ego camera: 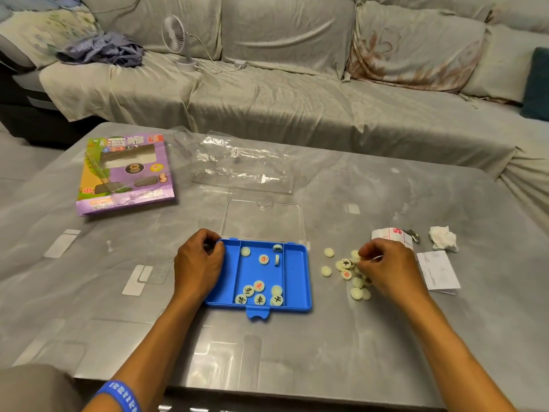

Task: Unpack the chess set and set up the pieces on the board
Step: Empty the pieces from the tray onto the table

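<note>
Left hand [198, 257] grips the far-left corner of the blue case [297, 281], fingers curled over its rim; the clear lid [264, 218] is hinged open flat on the surface [356, 352], and about ten round pieces [259, 298] sit in the case's middle compartment, most clustered at the near end. Right hand [383, 269] rests on the loose pile of pieces [346, 269] just right of the case, fingertips pinching at the pile; which piece, cannot tell. Folded paper board [392, 237] lies just beyond the right hand; purple box [124, 173] and clear plastic bag [243, 165] lie far-left and far-centre.
</note>
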The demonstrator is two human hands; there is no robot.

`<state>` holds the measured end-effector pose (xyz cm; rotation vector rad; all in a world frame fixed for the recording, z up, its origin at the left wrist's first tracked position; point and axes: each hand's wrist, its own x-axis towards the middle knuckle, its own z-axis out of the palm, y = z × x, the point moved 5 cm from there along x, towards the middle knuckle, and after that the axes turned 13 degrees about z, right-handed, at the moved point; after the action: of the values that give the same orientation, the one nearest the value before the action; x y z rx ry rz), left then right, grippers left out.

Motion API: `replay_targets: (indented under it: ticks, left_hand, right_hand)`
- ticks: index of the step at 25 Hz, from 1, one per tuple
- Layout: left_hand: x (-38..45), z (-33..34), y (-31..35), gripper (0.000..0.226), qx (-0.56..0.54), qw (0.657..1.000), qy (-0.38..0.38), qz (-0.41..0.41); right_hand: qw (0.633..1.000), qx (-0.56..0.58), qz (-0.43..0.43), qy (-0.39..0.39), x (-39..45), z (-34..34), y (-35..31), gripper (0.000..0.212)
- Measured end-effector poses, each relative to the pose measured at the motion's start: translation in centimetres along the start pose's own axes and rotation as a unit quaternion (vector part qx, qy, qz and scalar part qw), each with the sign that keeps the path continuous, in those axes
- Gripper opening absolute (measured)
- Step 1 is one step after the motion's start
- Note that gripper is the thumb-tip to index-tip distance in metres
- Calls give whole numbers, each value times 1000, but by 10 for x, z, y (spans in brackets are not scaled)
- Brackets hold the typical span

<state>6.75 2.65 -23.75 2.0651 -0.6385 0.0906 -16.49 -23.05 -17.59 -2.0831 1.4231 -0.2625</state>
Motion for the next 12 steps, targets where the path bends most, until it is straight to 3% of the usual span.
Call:
replay_targets:
  ticks: [3,5,8,10,12]
  left_hand:
    - [-2,1,2,7,-6,1000,-1,-7]
    - [-3,2,2,7,-7,1000,-2,-6]
    - [-2,1,2,7,-8,1000,-5,-8]
    - [-3,0,1,6,-9,1000,-5,-6]
    - [-3,1,1,5,-11,1000,-5,-1]
  right_hand:
    - [994,-105,-7,-15,-7,14,8,12]
    - [989,-111,-94,30,-23,23,-18,15]
    - [960,-70,-270,10,-54,59,-79,18]
    - [932,-144,-334,-9,-70,99,-104,22]
    - [916,-209,-343,-26,-72,123,-106,22]
